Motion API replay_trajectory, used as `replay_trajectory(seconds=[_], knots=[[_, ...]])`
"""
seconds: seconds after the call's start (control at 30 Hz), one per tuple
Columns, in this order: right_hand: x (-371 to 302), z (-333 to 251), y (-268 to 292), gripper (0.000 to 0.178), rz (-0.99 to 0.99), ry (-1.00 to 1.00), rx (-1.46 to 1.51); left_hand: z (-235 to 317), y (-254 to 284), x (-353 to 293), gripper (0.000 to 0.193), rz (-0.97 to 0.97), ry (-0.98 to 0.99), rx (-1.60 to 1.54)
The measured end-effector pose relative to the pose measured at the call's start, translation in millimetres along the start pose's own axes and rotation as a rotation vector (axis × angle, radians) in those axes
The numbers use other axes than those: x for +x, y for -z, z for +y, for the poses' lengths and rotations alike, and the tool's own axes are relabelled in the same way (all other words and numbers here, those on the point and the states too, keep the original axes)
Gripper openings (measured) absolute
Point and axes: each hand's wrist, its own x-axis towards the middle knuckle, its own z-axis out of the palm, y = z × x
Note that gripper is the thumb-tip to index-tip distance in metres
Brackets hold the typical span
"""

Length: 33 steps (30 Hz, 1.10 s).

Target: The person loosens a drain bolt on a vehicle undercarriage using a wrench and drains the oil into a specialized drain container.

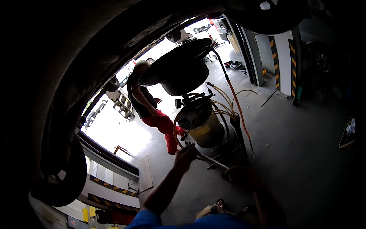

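In front of my body, my left hand (185, 158) is closed around one end of a long, slim metal tool (212, 162). My right hand (239, 176) grips its other end, low and to the right. Dim light hides the tool's exact kind. Just beyond my hands stands an oil drainer with a see-through yellowish tank (207, 133). A wide black drain pan (183, 72) sits on top of it. Yellowish hoses (225, 100) and an orange-red hose (237, 101) hang along its right side.
The dark underside of a raised vehicle (76, 49) arches overhead, with a wheel (63, 173) at left. Behind the drainer, at its left, is a person in red trousers (162, 118). Lift posts with striped edges (274, 63) stand at right. A tray (347, 133) lies far right.
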Motion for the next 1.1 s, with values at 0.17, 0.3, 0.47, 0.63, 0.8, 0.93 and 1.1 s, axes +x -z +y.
replay_trajectory(seconds=[0.17,0.3,0.47,0.63,0.8,0.93,1.1], knots=[[79.8,-52.6,27.4,0.029,0.017,0.053,0.205,98.4,-15.0,63.1,0.021,-0.022,-0.31,0.236],[127.8,-107.9,75.0,0.025,0.139,0.402,0.172,214.7,-121.2,116.8,0.022,-0.19,-0.763,0.219],[236.8,-136.2,94.1,0.026,0.055,0.499,0.341,299.7,-91.6,195.0,0.015,-0.079,-1.176,0.651],[277.5,-167.2,126.2,0.026,0.049,0.534,0.32,363.5,-124.8,228.0,0.02,-0.123,-0.678,0.38],[299.8,-184.2,138.2,0.022,-0.003,0.488,0.324,372.0,-115.0,240.2,0.026,-0.143,-0.859,0.412],[316.4,-187.7,163.1,0.022,-0.062,0.493,0.317,375.1,-140.3,211.1,0.02,-0.141,-0.747,0.274],[321.1,-194.4,178.2,0.023,-0.086,0.472,0.282,373.5,-150.9,214.1,0.019,-0.152,-0.738,0.071]])
